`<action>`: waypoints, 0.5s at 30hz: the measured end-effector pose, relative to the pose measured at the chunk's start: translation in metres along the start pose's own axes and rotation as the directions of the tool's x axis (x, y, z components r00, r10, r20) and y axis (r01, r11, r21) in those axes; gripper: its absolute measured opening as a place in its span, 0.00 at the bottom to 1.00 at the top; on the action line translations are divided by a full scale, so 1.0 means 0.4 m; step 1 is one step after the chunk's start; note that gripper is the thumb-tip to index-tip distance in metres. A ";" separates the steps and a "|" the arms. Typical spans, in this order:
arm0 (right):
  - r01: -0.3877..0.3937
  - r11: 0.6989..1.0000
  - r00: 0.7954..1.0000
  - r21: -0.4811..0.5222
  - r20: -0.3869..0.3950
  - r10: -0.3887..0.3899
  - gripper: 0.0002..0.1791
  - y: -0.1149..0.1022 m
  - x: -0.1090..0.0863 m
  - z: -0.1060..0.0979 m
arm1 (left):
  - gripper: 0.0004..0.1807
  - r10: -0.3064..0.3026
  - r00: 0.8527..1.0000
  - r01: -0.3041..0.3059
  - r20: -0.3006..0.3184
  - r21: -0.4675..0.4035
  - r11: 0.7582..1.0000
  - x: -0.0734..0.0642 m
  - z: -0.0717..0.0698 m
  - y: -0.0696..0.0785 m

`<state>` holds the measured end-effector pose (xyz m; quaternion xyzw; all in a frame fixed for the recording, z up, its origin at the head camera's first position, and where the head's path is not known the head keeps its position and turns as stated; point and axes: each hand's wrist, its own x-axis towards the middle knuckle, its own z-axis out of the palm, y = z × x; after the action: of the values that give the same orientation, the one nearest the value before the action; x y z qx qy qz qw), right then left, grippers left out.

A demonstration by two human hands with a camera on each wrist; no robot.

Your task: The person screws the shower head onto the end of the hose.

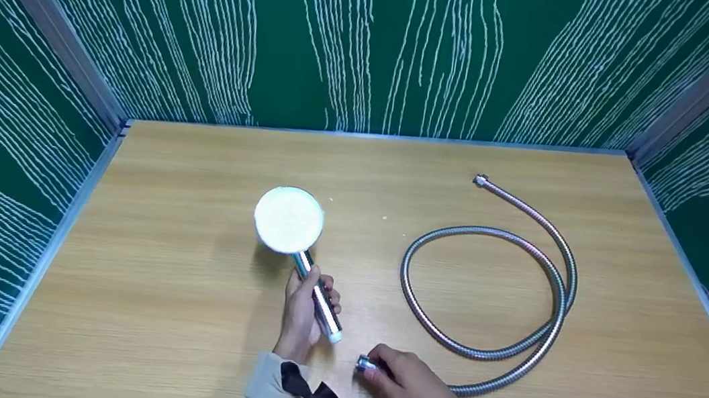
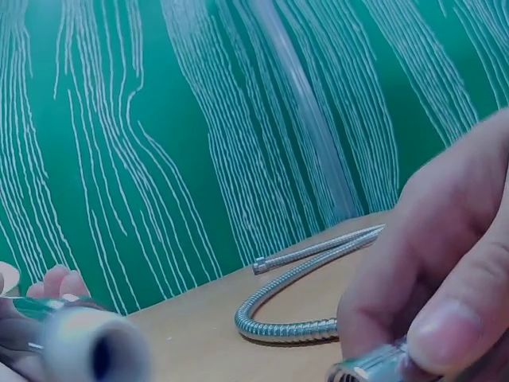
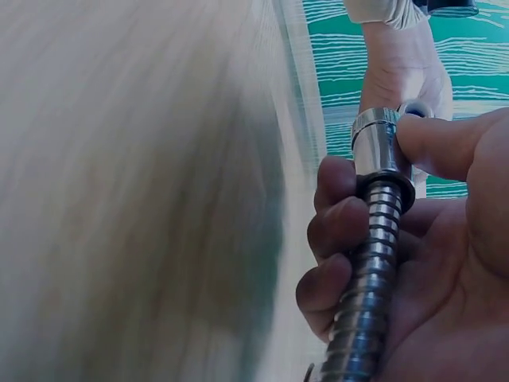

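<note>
The shower head (image 1: 289, 220) is over the wooden table (image 1: 187, 239), your left hand (image 1: 301, 313) curled round its handle (image 1: 321, 302). To its right, your right hand (image 1: 418, 386) grips the metal hose (image 1: 474, 354) at its end fitting (image 3: 376, 149); the rest lies looped farther right.

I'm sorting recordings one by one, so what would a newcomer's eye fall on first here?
The white shower head, left of centre in the head view, its chrome handle gripped by the left hand. Next, the looped metal hose on the right of the wooden table, with the right hand holding its near end. Behind rise green walls streaked with white lines.
</note>
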<state>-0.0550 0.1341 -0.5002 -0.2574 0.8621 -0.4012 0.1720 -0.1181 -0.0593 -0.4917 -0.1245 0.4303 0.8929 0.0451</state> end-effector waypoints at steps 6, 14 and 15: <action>0.004 1.000 1.000 -0.009 -0.003 -0.004 0.13 0.000 0.000 0.000 | 0.04 0.048 0.999 -0.046 0.014 -0.068 0.997 -0.006 0.003 -0.001; -0.014 1.000 1.000 -0.006 -0.011 0.014 0.12 -0.002 0.000 0.000 | 0.04 0.073 0.996 -0.081 -0.060 -0.137 0.987 -0.012 0.007 -0.007; -0.020 1.000 1.000 -0.002 -0.008 0.019 0.13 -0.002 0.001 -0.001 | 0.04 0.072 0.995 -0.082 -0.069 -0.148 0.986 -0.013 0.008 -0.008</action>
<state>-0.0552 0.1335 -0.4994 -0.2474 0.8657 -0.3997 0.1720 -0.1129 -0.0546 -0.4909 -0.1389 0.3675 0.9195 -0.0126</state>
